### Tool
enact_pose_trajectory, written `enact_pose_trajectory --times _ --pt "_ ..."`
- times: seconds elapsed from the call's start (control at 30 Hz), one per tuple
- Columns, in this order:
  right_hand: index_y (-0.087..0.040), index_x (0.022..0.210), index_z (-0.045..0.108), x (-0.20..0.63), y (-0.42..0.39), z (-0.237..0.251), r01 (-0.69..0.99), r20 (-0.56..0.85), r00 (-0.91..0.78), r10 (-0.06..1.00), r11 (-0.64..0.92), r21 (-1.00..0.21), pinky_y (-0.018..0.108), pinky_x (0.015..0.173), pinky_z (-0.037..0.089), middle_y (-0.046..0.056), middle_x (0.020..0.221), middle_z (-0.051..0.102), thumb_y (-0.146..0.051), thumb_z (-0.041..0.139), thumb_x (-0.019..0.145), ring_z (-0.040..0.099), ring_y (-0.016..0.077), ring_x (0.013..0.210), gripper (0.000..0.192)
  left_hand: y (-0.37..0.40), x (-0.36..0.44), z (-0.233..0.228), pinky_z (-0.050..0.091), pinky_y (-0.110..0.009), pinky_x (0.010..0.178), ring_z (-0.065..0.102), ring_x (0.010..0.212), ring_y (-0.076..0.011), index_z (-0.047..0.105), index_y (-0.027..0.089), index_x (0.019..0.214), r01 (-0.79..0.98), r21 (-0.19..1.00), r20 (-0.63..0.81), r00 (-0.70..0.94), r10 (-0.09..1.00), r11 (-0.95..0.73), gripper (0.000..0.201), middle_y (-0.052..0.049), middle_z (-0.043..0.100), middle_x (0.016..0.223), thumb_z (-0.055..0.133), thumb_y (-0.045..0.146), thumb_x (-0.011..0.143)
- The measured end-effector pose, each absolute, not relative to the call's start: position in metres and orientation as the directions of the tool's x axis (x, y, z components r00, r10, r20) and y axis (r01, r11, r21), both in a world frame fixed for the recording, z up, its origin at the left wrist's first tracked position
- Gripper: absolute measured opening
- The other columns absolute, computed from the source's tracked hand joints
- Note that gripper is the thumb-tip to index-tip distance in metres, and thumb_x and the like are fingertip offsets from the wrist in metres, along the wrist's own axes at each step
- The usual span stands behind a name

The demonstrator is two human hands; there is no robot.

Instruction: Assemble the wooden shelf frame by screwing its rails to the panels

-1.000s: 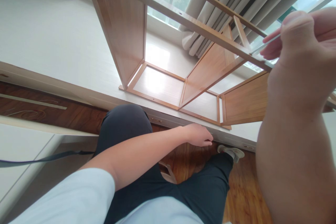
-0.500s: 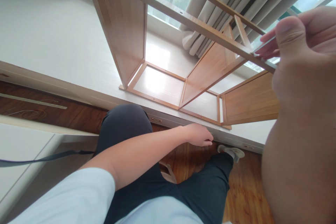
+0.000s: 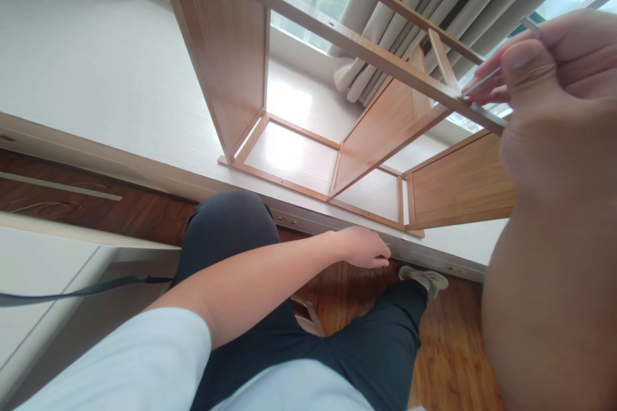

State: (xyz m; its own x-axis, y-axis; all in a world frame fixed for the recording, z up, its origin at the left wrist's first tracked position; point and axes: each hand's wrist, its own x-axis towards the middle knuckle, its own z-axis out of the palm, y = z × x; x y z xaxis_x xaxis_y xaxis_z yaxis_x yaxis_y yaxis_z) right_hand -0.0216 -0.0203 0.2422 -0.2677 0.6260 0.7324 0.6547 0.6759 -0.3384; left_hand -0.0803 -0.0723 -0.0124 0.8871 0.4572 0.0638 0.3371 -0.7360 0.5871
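Pinching metal rod between right fingers

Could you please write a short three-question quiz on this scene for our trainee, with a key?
1. Multiple choice: which hand holds the thin metal tool?
A) the left hand
B) the right hand
C) both together

2. True or false: the wooden frame stands on the floor.

3. Fill in: in the picture, the left hand appears ____ (higher or lower) than the right hand.

Key: 1. B. 2. False; it stands on the pale ledge. 3. Lower.
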Motion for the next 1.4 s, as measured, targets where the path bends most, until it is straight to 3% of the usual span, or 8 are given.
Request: enact_pose_trajectory --times 0.23,0.33,0.47,0.53,0.73,1.0,1.27,1.4 --pt "-0.025 0.091 0.080 -0.021 -0.022 0.243 0.653 0.715 -0.260 0.649 0.664 -0.365 0.035 0.059 0.051 0.002 0.077 0.072 -0.025 0.067 0.094 0.067 0.0153 0.067 0.014 -0.072 -0.079 -0.013 0.041 -0.032 0.062 0.070 0.089 -0.0215 0.068 0.025 0.088 0.332 0.590 0.061 0.890 0.451 -0.736 0.032 -0.003 0.077 0.100 0.045 0.043 0.099" --pt "-0.025 0.086 0.080 -0.022 -0.015 0.241 0.571 0.765 -0.243 0.596 0.726 -0.384 0.034 0.052 0.047 0.000 0.069 0.069 -0.016 0.069 0.088 0.066 0.0154 0.059 0.014 -0.072 -0.079 -0.013 0.042 -0.032 0.062 0.070 0.087 -0.0222 0.069 0.024 0.087 0.328 0.592 0.071 0.889 0.453 -0.736 0.032 -0.004 0.077 0.100 0.046 0.043 0.099" --pt "-0.030 0.095 0.078 -0.022 -0.009 0.237 0.446 0.801 -0.253 0.543 0.800 -0.401 0.033 0.051 0.049 -0.002 0.089 0.074 -0.014 0.070 0.085 0.070 0.0145 0.065 0.021 -0.072 -0.079 -0.014 0.043 -0.031 0.063 0.070 0.084 -0.0213 0.069 0.025 0.086 0.325 0.596 0.090 0.882 0.463 -0.734 0.030 -0.004 0.078 0.098 0.049 0.042 0.099" --pt "-0.029 0.094 0.078 -0.022 -0.009 0.235 0.426 0.804 -0.262 0.534 0.811 -0.400 0.033 0.053 0.050 -0.003 0.089 0.073 -0.015 0.069 0.087 0.070 0.0131 0.065 0.018 -0.072 -0.079 -0.014 0.044 -0.031 0.063 0.070 0.084 -0.0210 0.070 0.025 0.087 0.326 0.596 0.091 0.880 0.466 -0.733 0.030 -0.004 0.078 0.097 0.049 0.042 0.099" --pt "-0.025 0.094 0.077 -0.021 -0.009 0.234 0.426 0.800 -0.248 0.547 0.803 -0.417 0.033 0.052 0.049 -0.001 0.087 0.072 -0.020 0.067 0.092 0.067 0.0130 0.062 0.012 -0.072 -0.079 -0.013 0.046 -0.031 0.065 0.070 0.086 -0.0215 0.071 0.025 0.089 0.332 0.592 0.077 0.884 0.462 -0.734 0.032 -0.005 0.078 0.100 0.047 0.043 0.099" --pt "-0.028 0.088 0.077 -0.015 -0.008 0.238 0.479 0.759 -0.262 0.596 0.763 -0.434 0.034 0.063 0.054 -0.001 0.080 0.067 -0.031 0.068 0.093 0.070 0.0158 0.070 0.011 -0.071 -0.080 -0.012 0.042 -0.032 0.063 0.070 0.090 -0.0222 0.070 0.024 0.091 0.336 0.593 0.054 0.890 0.453 -0.732 0.032 -0.004 0.077 0.102 0.045 0.044 0.099" --pt "-0.027 0.087 0.079 -0.016 -0.013 0.239 0.512 0.763 -0.201 0.614 0.730 -0.453 0.035 0.064 0.050 -0.001 0.086 0.074 -0.028 0.070 0.089 0.070 0.0163 0.071 0.010 -0.072 -0.080 -0.014 0.045 -0.032 0.064 0.071 0.089 -0.0227 0.070 0.025 0.089 0.328 0.601 0.074 0.885 0.460 -0.729 0.031 -0.005 0.078 0.101 0.047 0.043 0.099" --pt "-0.025 0.080 0.078 -0.021 -0.015 0.237 0.516 0.795 -0.159 0.586 0.735 -0.439 0.035 0.060 0.048 -0.001 0.079 0.071 -0.021 0.067 0.087 0.069 0.0160 0.067 0.014 -0.072 -0.080 -0.014 0.046 -0.032 0.064 0.071 0.087 -0.0234 0.071 0.025 0.089 0.330 0.599 0.081 0.882 0.465 -0.730 0.031 -0.005 0.077 0.099 0.048 0.043 0.099"
